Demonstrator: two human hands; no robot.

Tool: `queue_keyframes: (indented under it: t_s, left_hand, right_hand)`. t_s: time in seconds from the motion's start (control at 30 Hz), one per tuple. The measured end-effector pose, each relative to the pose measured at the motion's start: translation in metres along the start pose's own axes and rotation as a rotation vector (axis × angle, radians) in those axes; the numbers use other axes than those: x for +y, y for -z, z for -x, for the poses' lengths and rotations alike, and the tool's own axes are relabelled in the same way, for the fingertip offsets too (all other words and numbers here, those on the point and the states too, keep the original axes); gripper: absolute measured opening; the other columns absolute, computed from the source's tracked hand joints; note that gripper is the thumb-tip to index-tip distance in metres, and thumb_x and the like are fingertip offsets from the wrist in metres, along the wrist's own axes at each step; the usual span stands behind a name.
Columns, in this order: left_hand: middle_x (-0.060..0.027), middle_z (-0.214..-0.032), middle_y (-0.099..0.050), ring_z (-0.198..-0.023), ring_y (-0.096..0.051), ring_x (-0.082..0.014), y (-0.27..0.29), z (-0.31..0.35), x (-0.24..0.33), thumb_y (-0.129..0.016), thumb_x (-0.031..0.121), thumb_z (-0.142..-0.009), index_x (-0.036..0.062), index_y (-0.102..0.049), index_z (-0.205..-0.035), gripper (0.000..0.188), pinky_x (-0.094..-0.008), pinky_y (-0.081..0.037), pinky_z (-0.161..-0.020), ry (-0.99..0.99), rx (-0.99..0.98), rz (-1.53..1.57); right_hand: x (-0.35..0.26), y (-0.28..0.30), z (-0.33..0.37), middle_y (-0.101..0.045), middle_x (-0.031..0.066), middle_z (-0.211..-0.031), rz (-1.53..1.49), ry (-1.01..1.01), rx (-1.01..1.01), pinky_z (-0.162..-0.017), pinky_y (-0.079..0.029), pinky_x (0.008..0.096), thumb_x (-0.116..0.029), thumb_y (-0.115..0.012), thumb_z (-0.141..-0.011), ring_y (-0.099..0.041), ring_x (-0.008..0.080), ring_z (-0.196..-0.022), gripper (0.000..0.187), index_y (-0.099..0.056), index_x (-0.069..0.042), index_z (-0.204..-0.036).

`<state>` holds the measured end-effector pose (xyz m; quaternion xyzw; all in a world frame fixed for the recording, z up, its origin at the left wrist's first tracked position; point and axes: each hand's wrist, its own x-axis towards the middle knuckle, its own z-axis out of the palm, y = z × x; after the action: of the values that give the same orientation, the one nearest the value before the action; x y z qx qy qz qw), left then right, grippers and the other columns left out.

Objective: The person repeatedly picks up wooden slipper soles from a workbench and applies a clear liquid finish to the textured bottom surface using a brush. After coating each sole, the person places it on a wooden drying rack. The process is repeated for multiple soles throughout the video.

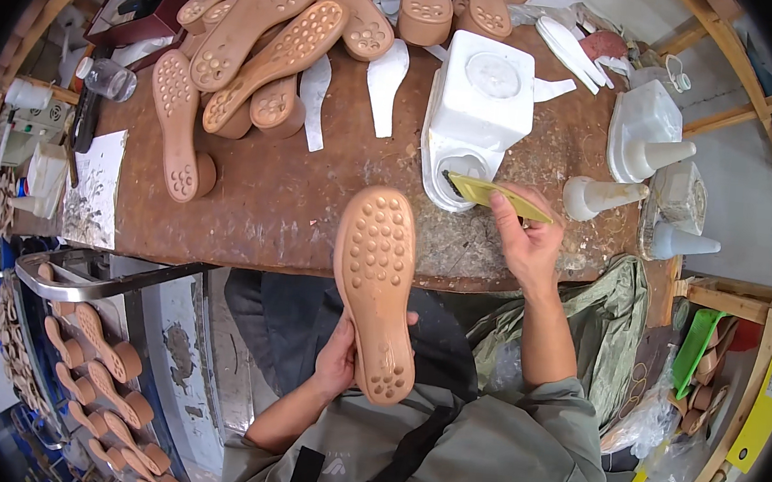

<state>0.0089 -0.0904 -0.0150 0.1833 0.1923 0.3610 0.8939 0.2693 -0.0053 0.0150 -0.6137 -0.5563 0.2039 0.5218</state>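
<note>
My left hand (pixel 335 356) is closed around the heel part of a tan shoe sole (pixel 375 277), its studded underside facing up, in front of the table's near edge. In my right hand (pixel 531 240) is a flat yellow-green brush (pixel 504 199), pinched by its handle. The brush's dark bristle end dips into the round cup at the near end of a white glue dispenser (pixel 486 98). Whether the bristles touch liquid there I cannot tell.
Several tan soles (pixel 272 75) lie heaped at the table's far left, with white insole pieces (pixel 384 89) beside them. White cone-tipped bottles (pixel 605 198) lie to the right. A metal rail (pixel 116 282) and a rack of soles (pixel 109 364) stand at lower left.
</note>
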Motion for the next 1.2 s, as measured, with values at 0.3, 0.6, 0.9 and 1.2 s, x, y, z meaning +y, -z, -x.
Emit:
queue_keyframes:
  t_s: [0.3,0.6,0.9,1.2]
  left_hand:
    - [-0.0231,-0.127,-0.049,-0.107,-0.057,-0.0273,-0.013,-0.032,0.019,-0.030,0.044,-0.099,0.0067,-0.025,-0.142,0.058,-0.0383,-0.050,-0.087,-0.073,0.230,-0.141]
    - [-0.0152,-0.132,-0.045,-0.115,-0.053,-0.0298,-0.010,-0.034,0.029,-0.033,0.043,-0.098,0.0064,-0.025,-0.142,0.057,-0.0395,-0.048,-0.092,-0.063,0.186,-0.083]
    - [-0.0165,-0.134,-0.044,-0.114,-0.054,-0.0308,-0.043,-0.027,0.049,-0.036,0.050,-0.096,0.0060,-0.020,-0.143,0.067,-0.0388,-0.047,-0.093,-0.024,-0.033,-0.081]
    - [-0.0175,-0.138,-0.039,-0.116,-0.053,-0.0303,-0.062,-0.004,0.056,-0.036,0.052,-0.095,0.0019,-0.016,-0.144,0.073,-0.0380,-0.046,-0.094,-0.046,-0.189,-0.179]
  right_hand:
    - [0.010,-0.010,0.001,-0.065,0.0071,-0.077,-0.002,-0.060,-0.034,-0.054,-0.043,0.0224,-0.009,-0.066,-0.086,-0.056,0.0099,-0.062,0.012,-0.068,0.001,-0.093]
    - [0.000,0.007,-0.006,-0.059,0.0017,-0.065,-0.348,-0.467,-0.023,-0.045,-0.036,0.0194,-0.010,-0.067,-0.087,-0.050,0.0060,-0.051,0.015,-0.065,0.003,-0.094]
    - [-0.099,0.000,0.020,-0.064,0.0084,-0.073,-0.479,-0.185,-0.038,-0.046,-0.042,0.0191,-0.006,-0.065,-0.086,-0.054,0.0074,-0.052,0.014,-0.064,0.006,-0.094]
    - [-0.124,-0.011,0.021,-0.065,0.0079,-0.079,-0.336,0.068,0.027,-0.052,-0.043,0.0188,-0.001,-0.064,-0.086,-0.056,0.0076,-0.061,0.013,-0.063,0.008,-0.095]
